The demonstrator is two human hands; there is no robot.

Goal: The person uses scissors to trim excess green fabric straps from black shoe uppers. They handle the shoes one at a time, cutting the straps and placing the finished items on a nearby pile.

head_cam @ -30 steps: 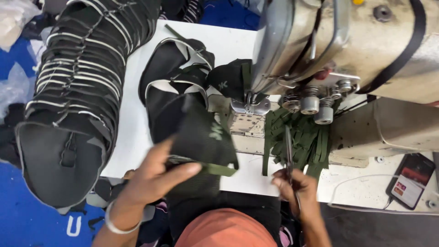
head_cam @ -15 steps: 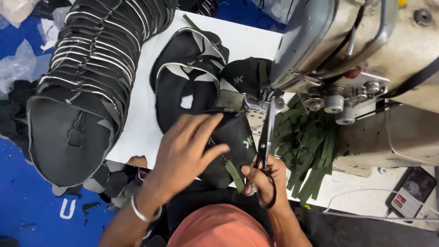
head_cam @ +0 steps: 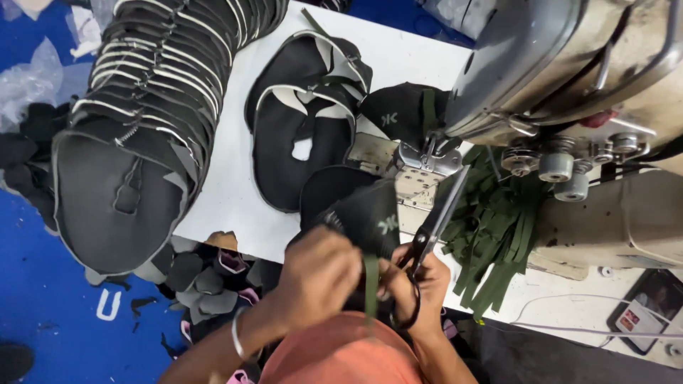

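Pinching grip: left hand is closed around the lower edge of a black padded fabric piece with a small white mark, lower centre of frame, fingers clamped on a dark green webbing strip that hangs down from it. Right hand, just right of it and touching the same piece, has fingers through the black loops of steel scissors, clenched on the handles; blades point up and to the right toward the grey industrial sewing machine, look nearly closed, tips not on the strip. Piece sits at the near edge of the white worktable, just below the machine's metal needle plate. Loose pile of cut green strips lies right of the scissors under the machine head. Flat black shaped panel with white edging lies upper centre; long stack of similar black panels fills the left side; scraps on blue floor at lower left. Doing it well, as I judge: hold the strip taut and flat with the left fingers, bring blades square across the webbing close to the stitching, keep fingertips clear of the cut line, don't nick the black fabric.
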